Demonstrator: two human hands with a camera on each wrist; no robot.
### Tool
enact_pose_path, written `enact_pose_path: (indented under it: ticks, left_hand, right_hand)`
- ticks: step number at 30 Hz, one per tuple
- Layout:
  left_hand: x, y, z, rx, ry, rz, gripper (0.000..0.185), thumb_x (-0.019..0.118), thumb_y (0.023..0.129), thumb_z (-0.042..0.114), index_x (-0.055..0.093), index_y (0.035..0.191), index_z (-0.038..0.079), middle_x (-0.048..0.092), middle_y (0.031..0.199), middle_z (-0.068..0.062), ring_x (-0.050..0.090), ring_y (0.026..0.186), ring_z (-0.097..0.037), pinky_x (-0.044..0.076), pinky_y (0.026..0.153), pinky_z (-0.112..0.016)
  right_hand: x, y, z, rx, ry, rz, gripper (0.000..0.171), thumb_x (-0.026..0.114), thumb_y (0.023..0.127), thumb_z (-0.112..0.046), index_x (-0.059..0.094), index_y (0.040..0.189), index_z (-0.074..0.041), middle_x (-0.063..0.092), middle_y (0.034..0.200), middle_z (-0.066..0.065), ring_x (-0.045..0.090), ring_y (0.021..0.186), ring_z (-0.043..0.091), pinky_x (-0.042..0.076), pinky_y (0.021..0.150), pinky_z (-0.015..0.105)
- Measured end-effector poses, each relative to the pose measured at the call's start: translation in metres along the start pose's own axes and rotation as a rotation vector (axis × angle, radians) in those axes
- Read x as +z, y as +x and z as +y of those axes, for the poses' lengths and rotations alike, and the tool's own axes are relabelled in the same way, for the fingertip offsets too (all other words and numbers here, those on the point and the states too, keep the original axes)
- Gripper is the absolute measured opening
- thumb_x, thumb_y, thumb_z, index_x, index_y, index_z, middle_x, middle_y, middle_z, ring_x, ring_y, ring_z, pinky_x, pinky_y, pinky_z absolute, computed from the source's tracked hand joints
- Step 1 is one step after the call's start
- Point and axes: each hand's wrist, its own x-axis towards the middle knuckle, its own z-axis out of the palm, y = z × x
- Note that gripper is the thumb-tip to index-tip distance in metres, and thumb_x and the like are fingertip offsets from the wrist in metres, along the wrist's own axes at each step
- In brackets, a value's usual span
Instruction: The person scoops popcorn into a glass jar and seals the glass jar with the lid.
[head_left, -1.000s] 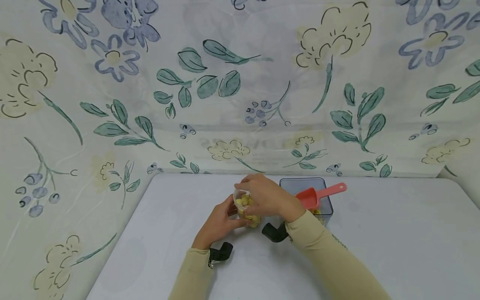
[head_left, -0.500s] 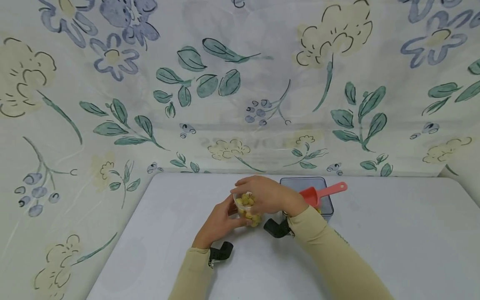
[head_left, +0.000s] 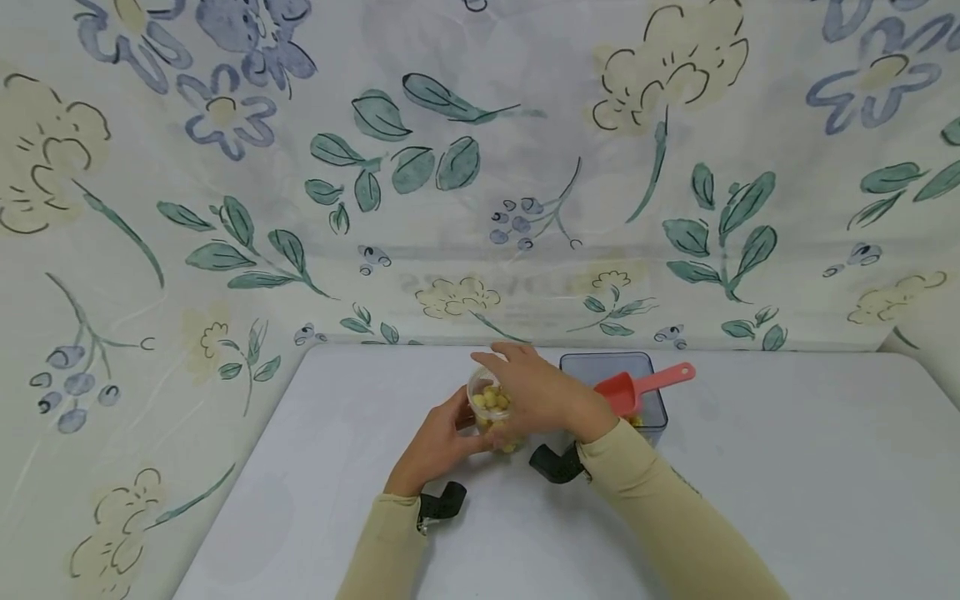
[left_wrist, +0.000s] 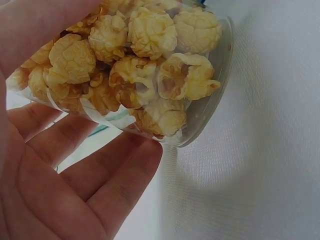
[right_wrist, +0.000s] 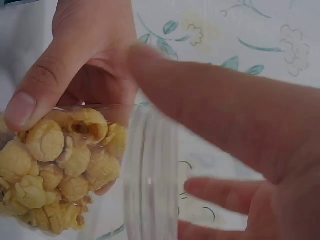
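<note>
A clear plastic jar (head_left: 474, 390) filled with yellow caramel popcorn (left_wrist: 152, 32) stands tilted near the table's back edge. My left hand (head_left: 431, 447) grips its side, thumb on the near face and fingers on the far one. In the right wrist view, the left thumb presses on the wall, and a clear ribbed ring (right_wrist: 152, 175) circles the jar's mouth. My right hand (head_left: 543, 392) hovers over that mouth with fingers spread. Its thumb (right_wrist: 225, 110) stretches straight past the ring, while other fingertips (right_wrist: 215, 192) show beyond it.
Right of the hands, a bluish clear rectangular bin (head_left: 603, 367) with some popcorn inside carries a red scoop (head_left: 647, 388) lying across it, handle pointing right. The white table (head_left: 300, 508) ends at a floral cloth backdrop (head_left: 525, 192). Each wrist wears a black camera mount (head_left: 442, 502).
My right hand first curved around the jar's mouth, then its fingers lifted and spread. The left hand keeps its grip, and the jar has barely moved. Scoop and bin stay put.
</note>
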Motion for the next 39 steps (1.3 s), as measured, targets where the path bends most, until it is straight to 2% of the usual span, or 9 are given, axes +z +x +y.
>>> enact_pose_path:
  ticks: [3, 6, 14, 20, 27, 35, 39]
  left_hand:
    - [0.0, -0.0003, 0.0004, 0.0, 0.003, 0.004, 0.074, 0.081, 0.087, 0.028, 0.043, 0.15, 0.015, 0.059, 0.138, -0.006, 0.059, 0.125, -0.031, 0.047, 0.106, -0.048]
    - [0.0002, -0.0002, 0.0, 0.013, -0.001, 0.003, 0.073, 0.081, 0.087, 0.027, 0.044, 0.149, 0.015, 0.06, 0.138, -0.006, 0.059, 0.125, -0.031, 0.048, 0.104, -0.048]
    - [0.0008, 0.0018, 0.0002, 0.005, 0.013, 0.011, 0.073, 0.081, 0.086, 0.026, 0.046, 0.148, 0.014, 0.059, 0.139, -0.009, 0.059, 0.125, -0.033, 0.046, 0.106, -0.049]
    - [0.0004, 0.0011, 0.0027, -0.001, 0.011, 0.018, 0.076, 0.085, 0.083, 0.03, 0.047, 0.147, 0.017, 0.059, 0.138, -0.003, 0.059, 0.125, -0.03, 0.047, 0.106, -0.048]
    - [0.0005, -0.0001, 0.003, -0.008, 0.005, 0.02, 0.074, 0.086, 0.081, 0.032, 0.049, 0.144, 0.022, 0.062, 0.133, 0.002, 0.06, 0.124, -0.026, 0.047, 0.106, -0.047]
    - [-0.0007, -0.0006, 0.0015, 0.005, 0.017, 0.016, 0.076, 0.085, 0.081, 0.031, 0.048, 0.147, 0.02, 0.063, 0.131, 0.001, 0.06, 0.123, -0.026, 0.046, 0.106, -0.048]
    - [-0.0014, -0.0012, 0.0004, 0.029, 0.016, 0.009, 0.078, 0.084, 0.083, 0.031, 0.046, 0.149, 0.016, 0.062, 0.134, -0.001, 0.06, 0.124, -0.027, 0.047, 0.105, -0.048]
  right_hand:
    - [0.0018, -0.0008, -0.0012, 0.031, -0.048, 0.047, 0.089, 0.083, 0.082, -0.043, 0.043, 0.149, 0.0, 0.044, 0.147, 0.024, 0.039, 0.136, 0.04, 0.046, 0.105, 0.051]
    - [0.0045, -0.0006, -0.0017, 0.047, -0.087, 0.08, 0.086, 0.079, 0.084, -0.047, 0.048, 0.143, 0.006, 0.051, 0.137, 0.025, 0.047, 0.127, 0.039, 0.048, 0.102, 0.048]
    - [0.0046, 0.0025, -0.0025, 0.098, -0.082, 0.094, 0.078, 0.082, 0.081, -0.039, 0.054, 0.138, 0.006, 0.055, 0.135, 0.021, 0.053, 0.122, 0.033, 0.05, 0.101, 0.044]
    - [0.0015, 0.0019, -0.0028, 0.092, -0.081, 0.093, 0.076, 0.085, 0.079, -0.035, 0.057, 0.138, 0.003, 0.057, 0.137, 0.018, 0.053, 0.126, 0.033, 0.047, 0.104, 0.045]
    - [-0.0003, 0.001, 0.0001, 0.073, -0.062, 0.051, 0.078, 0.086, 0.079, -0.034, 0.055, 0.143, -0.002, 0.055, 0.141, 0.016, 0.049, 0.132, 0.033, 0.044, 0.108, 0.046]
    - [-0.0021, -0.0004, 0.0002, 0.065, -0.049, 0.016, 0.08, 0.086, 0.081, -0.033, 0.051, 0.147, -0.005, 0.052, 0.146, 0.014, 0.044, 0.137, 0.035, 0.04, 0.111, 0.047]
    - [-0.0003, -0.0013, -0.0004, 0.086, -0.005, 0.027, 0.082, 0.086, 0.081, -0.03, 0.048, 0.149, -0.005, 0.049, 0.149, 0.013, 0.041, 0.139, 0.034, 0.04, 0.112, 0.047]
